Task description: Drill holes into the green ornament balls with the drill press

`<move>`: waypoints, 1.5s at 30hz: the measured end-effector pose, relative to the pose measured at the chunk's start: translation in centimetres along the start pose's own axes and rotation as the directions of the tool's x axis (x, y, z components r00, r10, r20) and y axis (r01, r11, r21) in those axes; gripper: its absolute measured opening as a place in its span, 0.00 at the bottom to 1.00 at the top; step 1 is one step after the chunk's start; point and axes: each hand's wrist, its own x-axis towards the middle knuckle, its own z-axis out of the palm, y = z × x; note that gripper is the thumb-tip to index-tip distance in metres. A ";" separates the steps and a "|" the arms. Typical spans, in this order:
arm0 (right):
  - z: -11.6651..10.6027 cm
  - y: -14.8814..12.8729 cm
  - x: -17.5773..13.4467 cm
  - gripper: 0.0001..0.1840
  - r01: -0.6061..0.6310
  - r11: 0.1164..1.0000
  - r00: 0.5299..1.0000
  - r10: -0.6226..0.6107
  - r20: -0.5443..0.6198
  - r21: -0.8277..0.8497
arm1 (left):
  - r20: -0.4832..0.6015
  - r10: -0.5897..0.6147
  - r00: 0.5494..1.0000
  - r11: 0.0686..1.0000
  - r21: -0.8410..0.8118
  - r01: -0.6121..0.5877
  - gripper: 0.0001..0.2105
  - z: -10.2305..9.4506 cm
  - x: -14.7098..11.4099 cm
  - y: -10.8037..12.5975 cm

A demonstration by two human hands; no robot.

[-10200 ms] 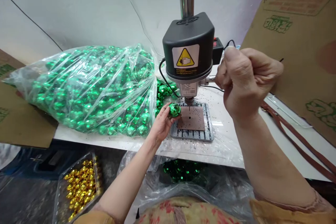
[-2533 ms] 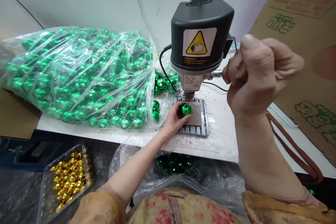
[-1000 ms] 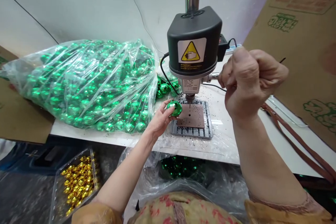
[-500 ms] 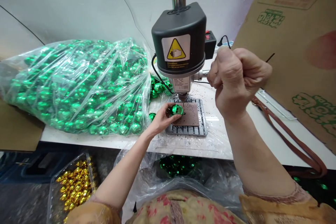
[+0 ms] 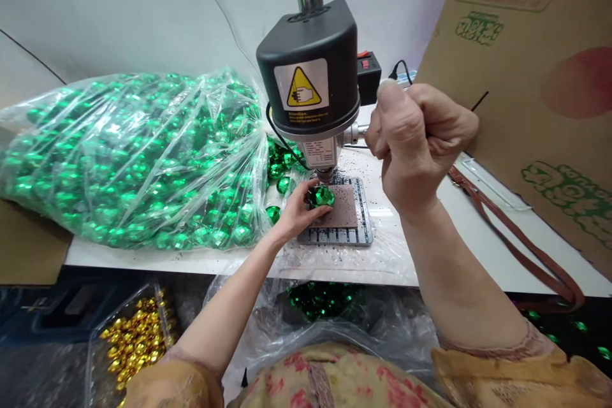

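Observation:
A shiny green faceted ball (image 5: 324, 196) is pinched between the thumb and fingers of my left hand (image 5: 302, 209). It sits under the chuck of a black bench drill press (image 5: 308, 70), over a brown board (image 5: 345, 207) on the slotted metal base (image 5: 364, 229). My right hand (image 5: 415, 140) is closed in a fist at the drill's right side, around the feed handle, whose grip is hidden by my fingers; only its metal hub (image 5: 352, 134) shows. Dark shavings lie scattered about the base.
A large clear bag of green balls (image 5: 134, 159) fills the table's left side, with loose balls (image 5: 283, 185) beside it. At right stand a cardboard box (image 5: 521, 76) and a brown leather strap (image 5: 516, 229). Below are a bin of gold balls (image 5: 136, 338) and green balls (image 5: 320, 299) in plastic.
The green ball has moved from beside the bit to under the chuck, its facing side turned. My right hand stays closed at the handle. The whole view has shifted slightly.

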 end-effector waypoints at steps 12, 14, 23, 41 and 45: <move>0.2 -0.3 0.0 0.30 -0.048 0.998 0.999 0.047 -0.017 -0.030 | -0.056 -0.033 0.998 0.991 -0.134 0.025 0.26 3.1 -0.8 0.4; 0.1 -0.4 -0.1 0.30 -0.080 0.992 0.997 0.078 -0.022 -0.094 | -0.056 -0.043 0.997 0.984 -0.173 0.033 0.27 3.3 -1.0 0.3; -0.3 0.2 -1.1 0.30 0.053 0.997 0.999 -0.053 0.013 -0.059 | -0.059 -0.038 0.998 0.984 -0.174 0.028 0.28 3.2 -1.1 0.3; -0.7 1.4 -3.1 0.31 0.155 0.988 0.987 -0.156 -0.047 -0.021 | -0.076 0.020 0.997 0.987 -0.154 -0.032 0.25 3.6 -1.4 -0.3; -1.1 1.7 -3.3 0.30 0.238 0.971 0.971 -0.239 -0.010 -0.020 | -0.073 0.034 0.997 0.986 -0.162 -0.045 0.25 3.7 -1.4 -0.6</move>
